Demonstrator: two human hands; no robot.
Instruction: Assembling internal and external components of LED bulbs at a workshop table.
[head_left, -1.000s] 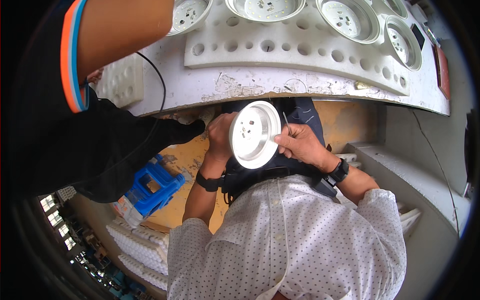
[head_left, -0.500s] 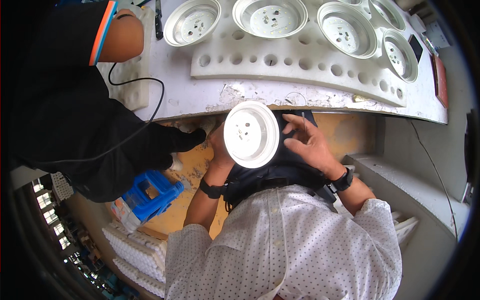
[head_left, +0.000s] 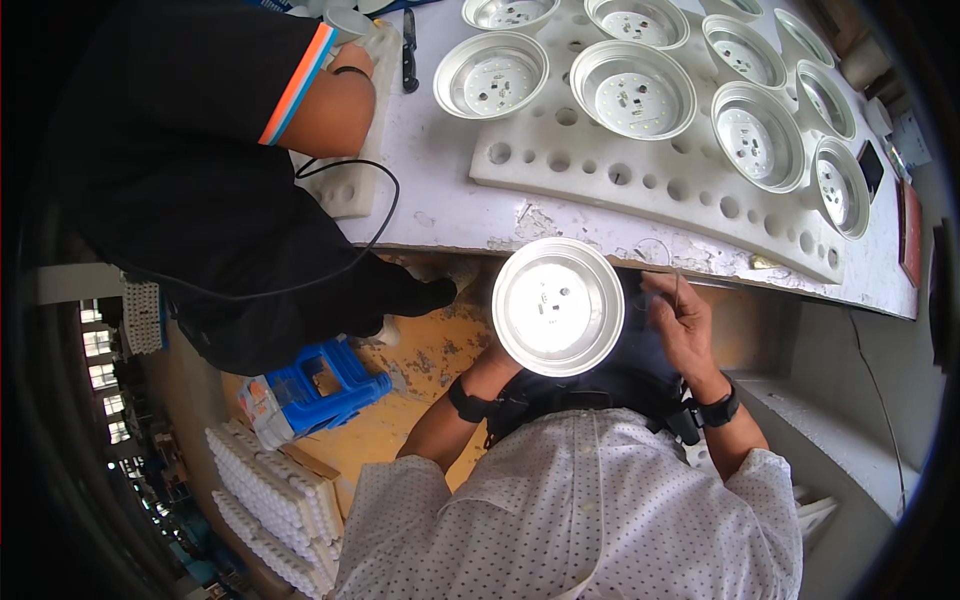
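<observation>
My left hand holds a round white lamp housing from behind its left side. Its open face is toward me, showing a bright disc with small electronic parts; most of my left fingers are hidden behind it. Just right of the housing, apart from it, my right hand has its fingers curled and pinched near the table edge. A thin, pale wire loops over that edge and runs down to these fingertips; the exact grip is hard to see.
Several similar lamp housings stand on a white foam board with holes, on the table. A black-handled knife lies beyond. A co-worker's arm is at left, with a black cable. A blue plastic stool is on the floor.
The view has shifted, so everything sits lower and farther right. My right fingers, spread apart before, have drawn together. My left hand keeps holding the lamp housing.
</observation>
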